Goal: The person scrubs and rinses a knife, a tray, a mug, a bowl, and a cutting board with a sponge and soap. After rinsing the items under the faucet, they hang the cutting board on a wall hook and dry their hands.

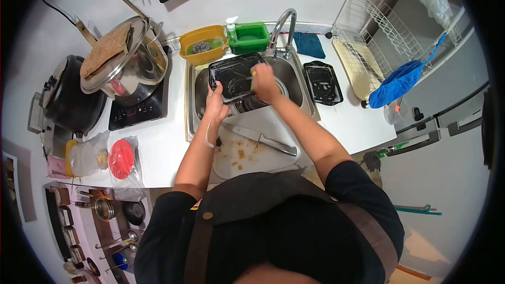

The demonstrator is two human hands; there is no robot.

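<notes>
Over the sink (190, 110), a black rectangular tray (231, 76) is tilted up, with whitish suds streaked on its inside. My left hand (215, 102) grips its lower left edge, thumb on the near side. My right hand (264, 84) is closed over the tray's right part; a small yellowish bit shows at its fingers, but I cannot make out what it holds. Below the tray, metal dishes (281, 87) sit in the basin, partly hidden. A stained white cutting board (252, 152) lies at the sink's front with a knife (261, 138) on it.
Right of the sink lies another sudsy black tray (323, 82), near a blue cloth (309, 45). Behind stand a yellow basin (189, 52), a green container (252, 47) and a faucet (288, 26). A large steel pot (142, 73) stands left; a wire rack (379, 26) stands right.
</notes>
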